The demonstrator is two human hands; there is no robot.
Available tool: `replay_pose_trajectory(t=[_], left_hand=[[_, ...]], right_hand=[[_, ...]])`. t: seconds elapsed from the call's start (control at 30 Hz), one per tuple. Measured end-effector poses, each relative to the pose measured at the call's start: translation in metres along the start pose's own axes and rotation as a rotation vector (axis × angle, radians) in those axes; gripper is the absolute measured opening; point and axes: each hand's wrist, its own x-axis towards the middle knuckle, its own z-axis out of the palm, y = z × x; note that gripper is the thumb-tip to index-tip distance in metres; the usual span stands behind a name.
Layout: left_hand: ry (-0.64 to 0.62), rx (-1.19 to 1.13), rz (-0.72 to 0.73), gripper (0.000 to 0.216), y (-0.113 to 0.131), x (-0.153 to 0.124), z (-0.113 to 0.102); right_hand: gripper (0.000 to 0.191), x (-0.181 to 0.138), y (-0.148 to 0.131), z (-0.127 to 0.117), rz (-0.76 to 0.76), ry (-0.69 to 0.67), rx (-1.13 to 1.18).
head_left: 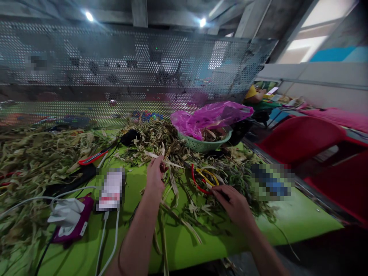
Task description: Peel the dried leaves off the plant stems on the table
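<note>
My left hand [155,176] is closed in a pinch on a small dark reddish piece [163,167] with a pale dried strip [161,157] running from it, above the green table [287,218]. My right hand [234,203] rests lower right on the table, fingers curled on a thin dark thing I cannot make out, beside a red and yellow loop [202,178]. Dried pale leaf strips [161,142] lie heaped around both hands.
A green basket [201,145] with a pink plastic bag [212,115] stands behind the heap. A phone [111,189] with white cables, a purple pouch [75,226] and red-handled scissors [93,157] lie at left. A perforated metal screen [129,73] backs the table. Red seats [310,142] stand right.
</note>
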Motion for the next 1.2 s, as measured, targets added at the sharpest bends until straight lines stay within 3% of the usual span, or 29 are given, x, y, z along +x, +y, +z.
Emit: replay_pose_trajectory(t=[1.2], left_hand=[[0.044,0.014,0.03,0.03,-0.011,0.019,-0.011]], right_hand=[[0.018,0.0,-0.004,-0.002,-0.043,0.018,0.005]])
